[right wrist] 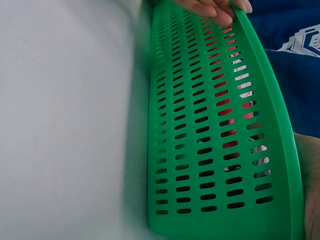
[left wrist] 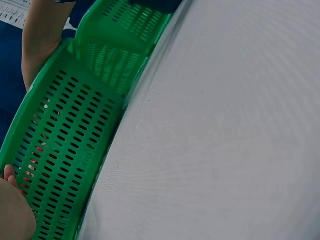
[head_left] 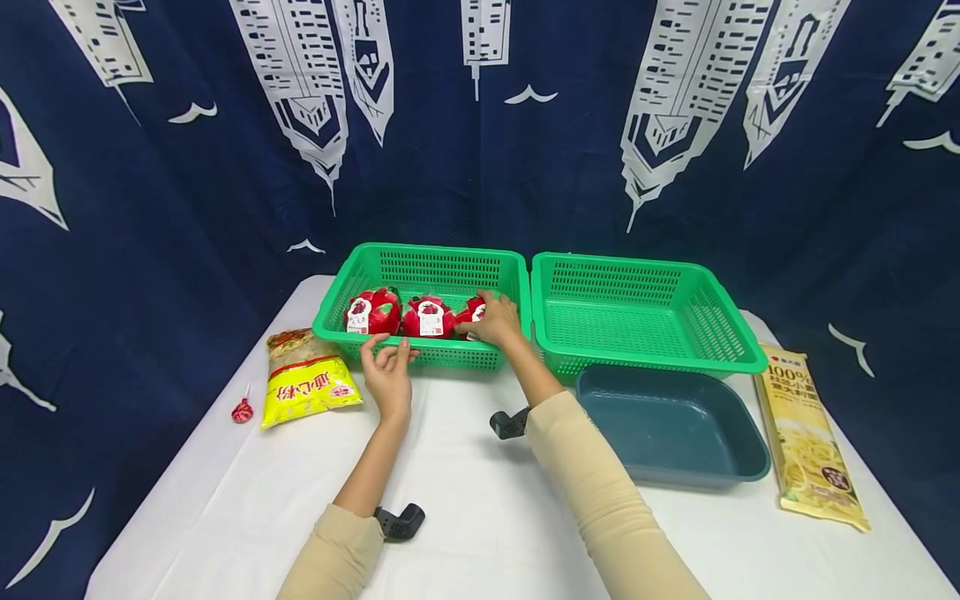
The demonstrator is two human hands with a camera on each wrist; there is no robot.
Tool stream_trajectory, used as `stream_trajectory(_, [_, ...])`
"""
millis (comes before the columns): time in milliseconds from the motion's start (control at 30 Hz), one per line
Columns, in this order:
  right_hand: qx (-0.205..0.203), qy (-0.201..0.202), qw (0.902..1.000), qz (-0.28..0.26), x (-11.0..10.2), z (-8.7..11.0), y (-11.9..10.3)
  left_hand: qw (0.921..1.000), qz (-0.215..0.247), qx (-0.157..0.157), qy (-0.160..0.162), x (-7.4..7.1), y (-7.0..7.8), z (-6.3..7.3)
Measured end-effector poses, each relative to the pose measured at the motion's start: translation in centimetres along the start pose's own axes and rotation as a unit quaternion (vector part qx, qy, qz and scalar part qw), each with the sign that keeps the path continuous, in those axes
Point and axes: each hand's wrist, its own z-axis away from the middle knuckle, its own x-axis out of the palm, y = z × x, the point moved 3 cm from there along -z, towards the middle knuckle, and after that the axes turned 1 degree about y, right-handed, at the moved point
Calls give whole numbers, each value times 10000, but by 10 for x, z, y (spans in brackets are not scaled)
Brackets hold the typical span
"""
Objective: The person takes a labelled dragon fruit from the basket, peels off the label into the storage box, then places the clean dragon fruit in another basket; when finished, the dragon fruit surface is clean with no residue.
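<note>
Three red dragon fruits with white labels lie in a row in the left green basket [head_left: 442, 250]: the left one [head_left: 384, 315], the middle one [head_left: 430, 318] and the right one [head_left: 467, 314]. Reaching over the front rim, my right hand [head_left: 501, 323] grips the right dragon fruit and covers part of it. My left hand [head_left: 390, 385] holds the basket's front rim below the left and middle fruits. The right wrist view shows that hand's fingers [right wrist: 202, 7] at the rim. Red and white patches show through the slots of the basket wall [right wrist: 195, 135].
A second green basket [head_left: 615, 325] adjoins on the right, with a dark blue tub [head_left: 675, 425] in front. A noodle packet [head_left: 810, 442] lies at far right. On the left are a yellow pasta bag [head_left: 311, 387] and a red lollipop [head_left: 242, 411]. A dark curtain [head_left: 480, 167] hangs behind.
</note>
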Motion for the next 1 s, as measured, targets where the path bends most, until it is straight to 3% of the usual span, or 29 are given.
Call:
stream_trajectory(433, [-278, 441, 9986, -114, -1, 2, -1, 10000, -12, -34, -73, -1, 1, 0])
stream_trajectory(633, [-565, 920, 9942, 5, -6, 5, 2, 9998, -53, -114, -145, 3, 14, 5])
stream_trajectory(833, [-1036, 1884, 9758, -389, -28, 21, -4, 9998, -119, -88, -158, 8, 24, 8])
stream_trajectory(1000, [-1805, 2572, 9446, -948, -65, 61, -22, 9996, -244, -92, -132, 4, 24, 7])
